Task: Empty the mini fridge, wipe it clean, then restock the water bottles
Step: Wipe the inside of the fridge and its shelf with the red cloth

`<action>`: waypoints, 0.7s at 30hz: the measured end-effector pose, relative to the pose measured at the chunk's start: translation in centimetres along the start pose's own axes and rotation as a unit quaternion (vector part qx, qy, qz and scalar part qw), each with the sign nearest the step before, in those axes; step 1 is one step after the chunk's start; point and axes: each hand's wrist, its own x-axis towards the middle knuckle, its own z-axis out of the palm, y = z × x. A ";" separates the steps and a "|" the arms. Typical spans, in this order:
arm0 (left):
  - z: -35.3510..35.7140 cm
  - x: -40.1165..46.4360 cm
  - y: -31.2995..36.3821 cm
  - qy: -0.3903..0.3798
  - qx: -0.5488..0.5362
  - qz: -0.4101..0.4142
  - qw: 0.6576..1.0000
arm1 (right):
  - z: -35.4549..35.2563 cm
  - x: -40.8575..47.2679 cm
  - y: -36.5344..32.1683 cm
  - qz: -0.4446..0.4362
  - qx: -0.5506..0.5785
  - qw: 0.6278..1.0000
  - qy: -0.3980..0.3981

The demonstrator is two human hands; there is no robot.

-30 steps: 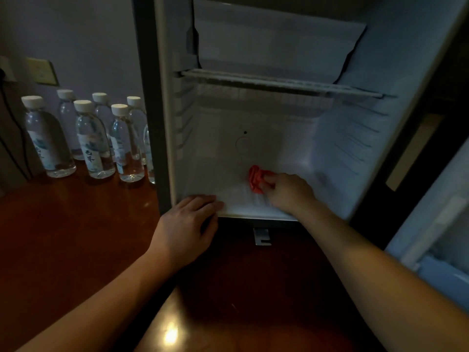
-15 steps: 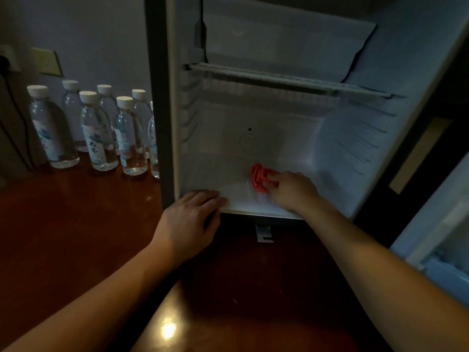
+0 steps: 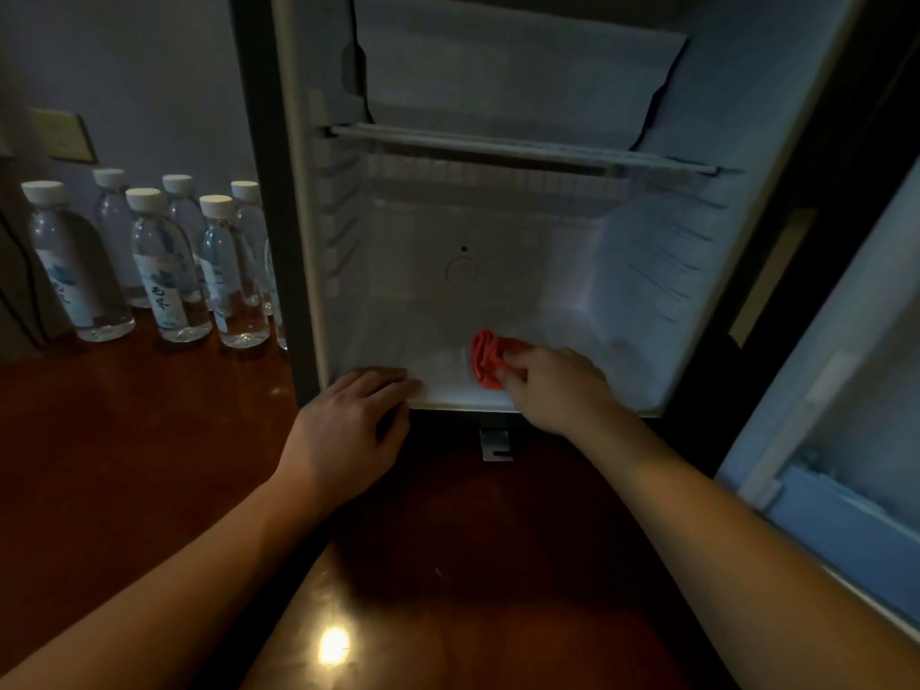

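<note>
Compared with one second ago, the red cloth [image 3: 490,358] has moved a little toward the front edge of the fridge floor, and the right hand [image 3: 555,388] has moved with it. The left hand [image 3: 348,425] has stayed in the same place, at the front left corner of the fridge floor. The whole view has shifted slightly (the camera moved, so the bottles look lower and nearer the left edge), but the bottles themselves stand in the same group as before.

The right hand's fingers [image 3: 515,373] are curled on the bunched cloth and press it on the white floor of the fridge [image 3: 622,301], near the middle of the front edge. The left hand lies flat, its fingers [image 3: 386,383] straight and relaxed, with the tips over the fridge's front lip and the palm on the dark wooden surface [image 3: 124,440].

The count: six water bottles [image 3: 164,271] with pale caps are plainly seen, standing together on the surface to the left of the fridge, against the wall; a seventh may be partly hidden behind the fridge's frame, but I cannot tell. There is one cloth, one wire shelf [image 3: 522,149] high inside the fridge, and one open door [image 3: 836,440] at the right. No bottle stands inside the fridge. One wall plate [image 3: 62,136] is above the bottles.
</note>
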 end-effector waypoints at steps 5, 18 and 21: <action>0.0 0.0 0.1 0.000 0.001 -0.001 1.000 | -0.4 -2.0 -0.2 0.000 -0.011 1.000 0.003; -0.2 -0.1 0.2 -0.011 0.004 0.000 1.000 | -0.8 1.3 0.0 0.035 0.038 0.998 -0.028; -0.4 0.0 0.4 -0.008 0.017 -0.003 1.000 | -0.7 0.4 0.0 0.027 0.042 0.999 -0.016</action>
